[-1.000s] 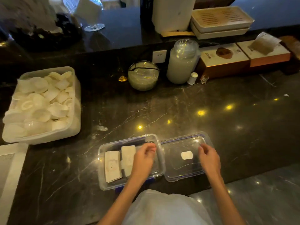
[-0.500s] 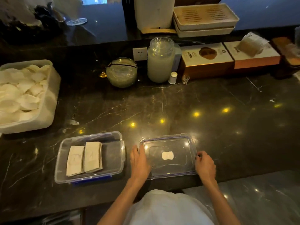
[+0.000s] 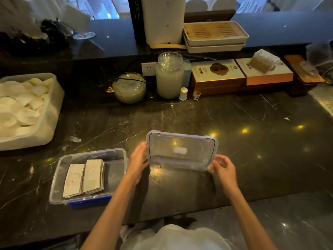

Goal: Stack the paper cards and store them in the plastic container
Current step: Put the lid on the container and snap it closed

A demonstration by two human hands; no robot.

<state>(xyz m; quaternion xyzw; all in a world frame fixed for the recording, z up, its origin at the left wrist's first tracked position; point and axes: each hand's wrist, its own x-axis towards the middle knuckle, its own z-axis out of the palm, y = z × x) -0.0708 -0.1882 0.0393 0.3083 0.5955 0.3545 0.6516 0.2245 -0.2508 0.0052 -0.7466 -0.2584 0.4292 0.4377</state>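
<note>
A clear plastic container (image 3: 119,177) with a blue clip sits open on the dark marble counter at lower left. Inside it lie two stacks of pale paper cards (image 3: 84,177) side by side. To its right I hold the clear lid (image 3: 182,150) lifted off the counter and tilted up toward me. My left hand (image 3: 137,162) grips the lid's left edge, and my right hand (image 3: 222,167) grips its lower right corner. A small white label shows in the lid's middle.
A large white tub of round white pieces (image 3: 45,127) stands at far left. Along the back are a glass bowl (image 3: 128,87), a tall jar (image 3: 169,76), a small white bottle (image 3: 183,93), boxes (image 3: 218,76) and stacked trays (image 3: 214,36).
The lid lay flat on the counter half a second ago; now both hands have lifted it and tipped it up. A second ago my left hand was in the container.
</note>
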